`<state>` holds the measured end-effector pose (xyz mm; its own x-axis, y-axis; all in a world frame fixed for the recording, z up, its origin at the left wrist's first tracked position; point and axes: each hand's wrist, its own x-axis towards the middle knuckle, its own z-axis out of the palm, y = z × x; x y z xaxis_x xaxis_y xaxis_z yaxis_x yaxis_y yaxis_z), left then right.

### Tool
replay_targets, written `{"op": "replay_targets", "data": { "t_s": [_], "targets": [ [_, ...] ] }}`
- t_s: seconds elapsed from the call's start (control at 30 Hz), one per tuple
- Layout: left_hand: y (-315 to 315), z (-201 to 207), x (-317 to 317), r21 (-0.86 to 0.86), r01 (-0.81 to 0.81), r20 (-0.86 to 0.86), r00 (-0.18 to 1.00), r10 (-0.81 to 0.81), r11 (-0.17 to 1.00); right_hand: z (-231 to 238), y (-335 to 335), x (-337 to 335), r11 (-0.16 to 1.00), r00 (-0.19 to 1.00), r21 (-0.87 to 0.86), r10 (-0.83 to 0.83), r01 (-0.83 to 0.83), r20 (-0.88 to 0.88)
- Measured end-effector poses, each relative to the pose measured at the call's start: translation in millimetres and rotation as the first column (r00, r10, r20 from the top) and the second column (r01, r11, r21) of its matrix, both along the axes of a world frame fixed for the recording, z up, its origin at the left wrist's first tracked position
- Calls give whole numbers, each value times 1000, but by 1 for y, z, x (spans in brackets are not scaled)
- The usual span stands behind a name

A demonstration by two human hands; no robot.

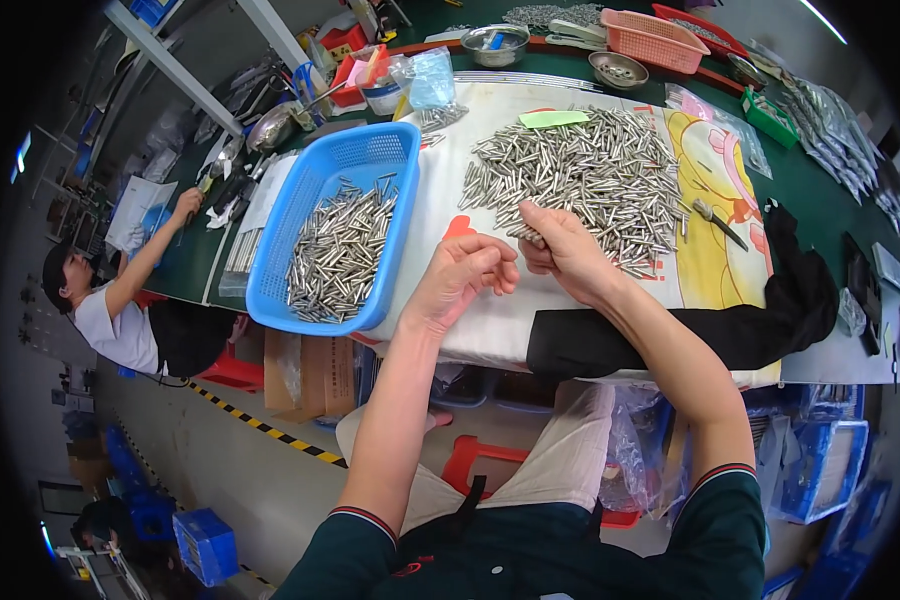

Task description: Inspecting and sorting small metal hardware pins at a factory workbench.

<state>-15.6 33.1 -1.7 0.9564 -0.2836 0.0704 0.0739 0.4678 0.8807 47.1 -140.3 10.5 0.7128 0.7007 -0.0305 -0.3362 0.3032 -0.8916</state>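
A wide heap of short silvery metal pins (580, 165) lies on the pale cloth in front of me. At its near edge my right hand (573, 255) is closed, thumb on top, with pin ends showing between its fingers. Close to its left, my left hand (465, 275) is curled, with thumb and fingers together; whatever they may hold is hidden. The two hands are just apart. Left of them stands a blue plastic basket (402, 215) with many similar pins (342, 250) inside.
A dark-handled tool (720, 222) lies right of the heap, and a black cloth (660, 345) along the front edge. A light-green slip (553, 119) rests on the pins. Bowls (495, 45) and a pink basket (655, 40) stand behind. Another person (120, 320) works at left.
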Motion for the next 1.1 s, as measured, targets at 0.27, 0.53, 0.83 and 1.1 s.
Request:
{"op": "replay_targets", "data": {
  "t_s": [0.27,0.53,0.83,1.1],
  "targets": [
    [0,0,0,19,-46,-9,999,46,999,-2,6,-5,989,995,-129,-62,72,75],
    [-3,1,1,41,-82,-32,996,83,996,-5,6,-4,979,987,-165,-100,120,128],
    [-2,0,1,52,-82,-30,996,84,995,0,7,-7,958,936,-204,-128,202,327],
    [-1,-3,2,65,-92,-31,995,94,994,-2,7,-8,944,909,-226,-137,241,395]
  ]
}}
